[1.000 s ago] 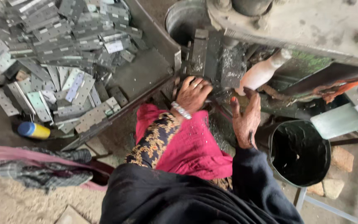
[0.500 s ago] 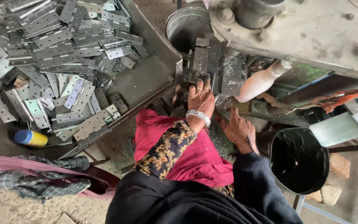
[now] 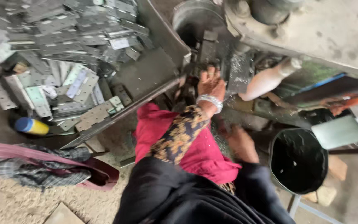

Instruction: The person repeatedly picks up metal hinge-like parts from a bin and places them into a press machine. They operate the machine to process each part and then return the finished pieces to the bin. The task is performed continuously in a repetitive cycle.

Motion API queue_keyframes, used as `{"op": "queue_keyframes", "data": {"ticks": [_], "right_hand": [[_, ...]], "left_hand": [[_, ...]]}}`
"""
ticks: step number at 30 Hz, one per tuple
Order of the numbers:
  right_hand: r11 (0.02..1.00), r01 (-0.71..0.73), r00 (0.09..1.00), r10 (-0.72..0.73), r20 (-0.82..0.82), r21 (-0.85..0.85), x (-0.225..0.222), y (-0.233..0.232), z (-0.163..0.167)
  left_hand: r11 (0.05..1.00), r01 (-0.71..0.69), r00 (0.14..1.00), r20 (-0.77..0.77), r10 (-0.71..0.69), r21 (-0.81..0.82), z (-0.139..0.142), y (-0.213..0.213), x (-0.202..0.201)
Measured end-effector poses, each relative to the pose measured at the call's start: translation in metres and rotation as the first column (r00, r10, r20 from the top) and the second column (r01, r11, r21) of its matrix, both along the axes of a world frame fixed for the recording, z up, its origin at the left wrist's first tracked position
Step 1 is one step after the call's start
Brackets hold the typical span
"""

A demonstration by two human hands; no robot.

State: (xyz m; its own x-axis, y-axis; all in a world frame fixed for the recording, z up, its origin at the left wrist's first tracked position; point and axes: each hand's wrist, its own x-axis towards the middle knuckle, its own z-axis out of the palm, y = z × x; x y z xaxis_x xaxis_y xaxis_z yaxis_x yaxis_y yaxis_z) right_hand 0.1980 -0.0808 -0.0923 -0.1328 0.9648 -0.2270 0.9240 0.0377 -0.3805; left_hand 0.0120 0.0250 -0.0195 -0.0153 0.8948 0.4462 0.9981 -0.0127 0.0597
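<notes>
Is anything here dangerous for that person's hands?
Maybe, in two ways. The left hand reaches with bare fingers right up under the heavy metal machine, beside its dark metal blocks, so it might get pinched or cut. The pile of flat metal plates in the tray probably has sharp edges, and some lie near the tray's lip. The right hand is blurred, lower down.

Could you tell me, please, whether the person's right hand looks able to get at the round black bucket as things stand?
Probably yes. The right hand rests low, beside the red cloth, and the round black bucket stands open just to its right with nothing visible between them, though the hand is blurred.
</notes>
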Motion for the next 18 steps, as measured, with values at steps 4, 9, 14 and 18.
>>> {"op": "queue_keyframes", "data": {"ticks": [4,9,14,18], "right_hand": [[0.991,-0.021,0.999,0.014,0.052,0.133,-0.005,-0.001,0.009],[0.946,-0.204,0.971,0.162,0.176,0.254,-0.003,-0.012,-0.007],[0.986,-0.064,0.997,0.056,0.052,0.155,0.003,-0.003,0.0],[0.974,-0.009,0.998,-0.006,0.067,0.226,-0.005,-0.002,0.015]], "left_hand": [[0.993,-0.007,1.0,0.024,0.01,-0.12,0.006,0.006,0.001],[0.997,-0.031,0.995,0.099,0.024,0.074,0.01,0.006,-0.003],[0.991,-0.042,0.998,0.041,0.047,-0.124,0.013,0.011,-0.005],[0.997,-0.078,0.995,0.063,0.08,-0.023,0.016,0.016,-0.001]]}}
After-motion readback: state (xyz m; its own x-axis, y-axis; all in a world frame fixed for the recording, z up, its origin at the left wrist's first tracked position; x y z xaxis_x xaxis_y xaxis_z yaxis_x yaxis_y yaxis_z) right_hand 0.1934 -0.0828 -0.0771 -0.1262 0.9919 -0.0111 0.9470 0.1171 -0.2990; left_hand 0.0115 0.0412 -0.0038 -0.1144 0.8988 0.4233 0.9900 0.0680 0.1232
